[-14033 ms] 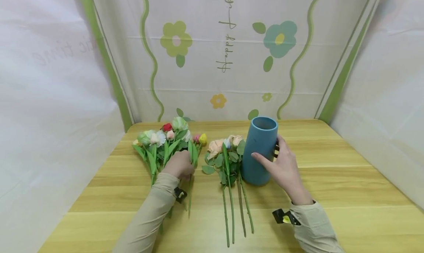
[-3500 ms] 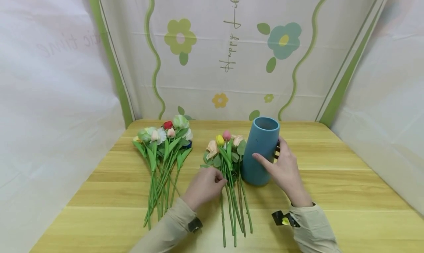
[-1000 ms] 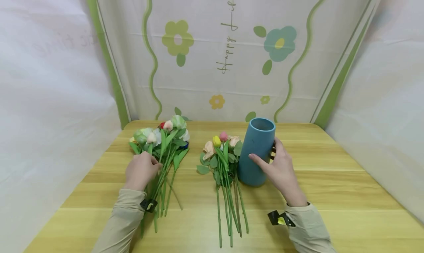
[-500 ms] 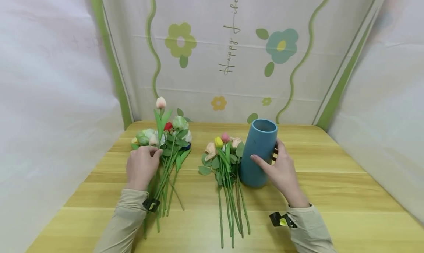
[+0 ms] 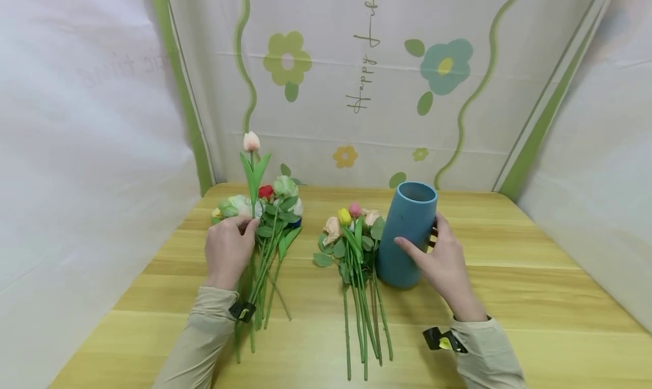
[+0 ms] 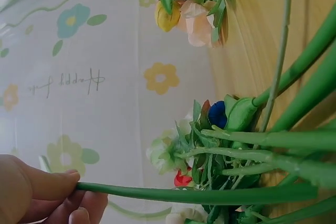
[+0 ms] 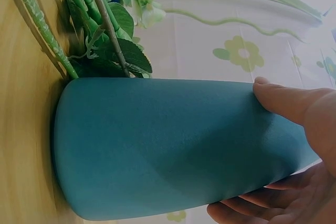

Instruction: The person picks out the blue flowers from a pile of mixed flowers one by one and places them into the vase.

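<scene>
Tulip (image 5: 253, 179), pale pink, stands nearly upright with its bloom on top, stem pinched between the thumb and fingers of my left hand (image 5: 229, 250), close by the left bunch of flowers (image 5: 266, 231). The blue vase (image 5: 404, 236) stands on the table (image 5: 509, 298), well off to my right, mouth up, so both long axes run much the same way. The right bunch (image 5: 354, 239) lies between, just beside the vase, which my right hand (image 5: 444, 263) grips. That sideways gap, I judge, matters most.
</scene>
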A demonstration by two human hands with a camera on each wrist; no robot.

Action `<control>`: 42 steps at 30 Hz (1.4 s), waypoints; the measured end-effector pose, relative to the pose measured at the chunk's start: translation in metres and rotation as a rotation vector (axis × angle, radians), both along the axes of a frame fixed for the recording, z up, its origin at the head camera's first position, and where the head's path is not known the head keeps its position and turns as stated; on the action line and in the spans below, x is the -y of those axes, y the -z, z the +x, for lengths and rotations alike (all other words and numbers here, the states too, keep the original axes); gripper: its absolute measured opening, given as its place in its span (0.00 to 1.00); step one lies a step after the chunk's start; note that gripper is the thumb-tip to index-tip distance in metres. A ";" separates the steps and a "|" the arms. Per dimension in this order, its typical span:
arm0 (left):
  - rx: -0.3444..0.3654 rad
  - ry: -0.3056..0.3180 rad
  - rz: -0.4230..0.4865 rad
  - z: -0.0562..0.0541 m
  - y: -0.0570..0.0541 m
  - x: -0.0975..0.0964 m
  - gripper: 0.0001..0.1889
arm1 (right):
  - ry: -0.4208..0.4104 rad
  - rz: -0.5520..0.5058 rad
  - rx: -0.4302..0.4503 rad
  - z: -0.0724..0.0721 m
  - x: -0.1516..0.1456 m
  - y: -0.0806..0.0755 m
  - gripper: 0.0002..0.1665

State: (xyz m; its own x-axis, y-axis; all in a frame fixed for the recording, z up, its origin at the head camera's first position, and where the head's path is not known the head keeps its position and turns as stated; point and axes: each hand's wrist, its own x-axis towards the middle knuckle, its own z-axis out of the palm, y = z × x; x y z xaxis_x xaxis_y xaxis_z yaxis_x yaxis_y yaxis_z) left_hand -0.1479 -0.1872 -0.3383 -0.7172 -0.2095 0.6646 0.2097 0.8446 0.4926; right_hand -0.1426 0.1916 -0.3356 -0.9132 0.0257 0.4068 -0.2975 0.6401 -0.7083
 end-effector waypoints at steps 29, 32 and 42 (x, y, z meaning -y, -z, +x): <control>0.021 0.181 0.200 0.005 -0.004 -0.023 0.10 | -0.005 0.007 -0.037 -0.001 0.001 0.002 0.58; 0.040 0.204 0.222 0.007 -0.004 -0.027 0.09 | -0.010 0.009 -0.037 -0.002 0.001 0.002 0.58; 0.109 0.293 0.254 0.007 -0.002 -0.044 0.08 | -0.003 0.001 -0.025 -0.002 0.001 0.001 0.58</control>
State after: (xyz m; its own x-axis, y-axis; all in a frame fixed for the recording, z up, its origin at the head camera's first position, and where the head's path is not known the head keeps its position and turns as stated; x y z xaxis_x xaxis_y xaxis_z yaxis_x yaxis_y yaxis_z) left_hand -0.1413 -0.1432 -0.3359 -0.8345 -0.1338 0.5345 0.3581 0.6055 0.7108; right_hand -0.1441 0.1907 -0.3367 -0.9028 0.0229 0.4294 -0.3167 0.6400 -0.7001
